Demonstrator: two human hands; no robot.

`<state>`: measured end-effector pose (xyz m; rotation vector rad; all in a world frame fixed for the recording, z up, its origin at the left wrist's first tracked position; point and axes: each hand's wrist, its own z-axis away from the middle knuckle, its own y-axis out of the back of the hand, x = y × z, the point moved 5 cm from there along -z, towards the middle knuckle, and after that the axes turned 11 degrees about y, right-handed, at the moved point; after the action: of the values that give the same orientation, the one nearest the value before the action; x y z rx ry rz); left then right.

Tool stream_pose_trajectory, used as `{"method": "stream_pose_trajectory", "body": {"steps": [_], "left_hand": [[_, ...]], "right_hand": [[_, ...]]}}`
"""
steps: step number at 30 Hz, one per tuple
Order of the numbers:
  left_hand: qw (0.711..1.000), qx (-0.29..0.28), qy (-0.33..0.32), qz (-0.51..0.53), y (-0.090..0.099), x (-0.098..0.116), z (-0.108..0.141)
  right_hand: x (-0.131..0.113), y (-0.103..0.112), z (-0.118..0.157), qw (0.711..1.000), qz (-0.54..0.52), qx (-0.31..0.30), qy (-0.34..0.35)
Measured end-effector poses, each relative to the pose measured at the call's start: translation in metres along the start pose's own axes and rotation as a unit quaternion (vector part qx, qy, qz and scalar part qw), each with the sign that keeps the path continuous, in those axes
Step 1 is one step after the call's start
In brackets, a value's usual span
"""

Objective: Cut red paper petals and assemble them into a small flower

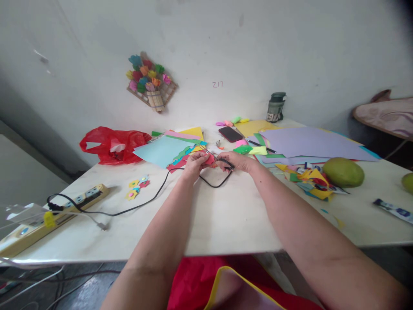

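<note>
My left hand [197, 164] pinches a small piece of red paper [209, 159] over the middle of the table. Close against it, my right hand [238, 162] is closed around scissors [229, 163] with dark handles. Their thin blades point left, beside the red paper. A black cable [217, 186] loops on the table below both hands and runs up to the right hand, where its end is hidden. Just behind the left hand lie coloured paper strips with wavy edges [182, 156]. Small paper flowers [138, 187] in yellow, red and blue lie to the left.
A power strip [93, 192] with plugs is at the left, before a red plastic bag [116, 144]. Coloured sheets [303, 140], a phone [229, 134] and a bottle [276, 107] are farther back. Paper scraps [314, 183], a green fruit [343, 172] and a tube [394, 210] lie right.
</note>
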<state>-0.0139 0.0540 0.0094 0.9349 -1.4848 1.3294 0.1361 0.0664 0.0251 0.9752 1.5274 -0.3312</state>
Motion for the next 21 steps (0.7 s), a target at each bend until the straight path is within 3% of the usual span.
{"method": "stream_pose_trajectory", "body": {"steps": [21], "left_hand": [[1.000, -0.022, -0.010, 0.008, 0.0003, -0.0014, -0.0020]], "right_hand": [[0.0020, 0.0004, -0.0006, 0.999, 0.041, -0.007, 0.001]]}}
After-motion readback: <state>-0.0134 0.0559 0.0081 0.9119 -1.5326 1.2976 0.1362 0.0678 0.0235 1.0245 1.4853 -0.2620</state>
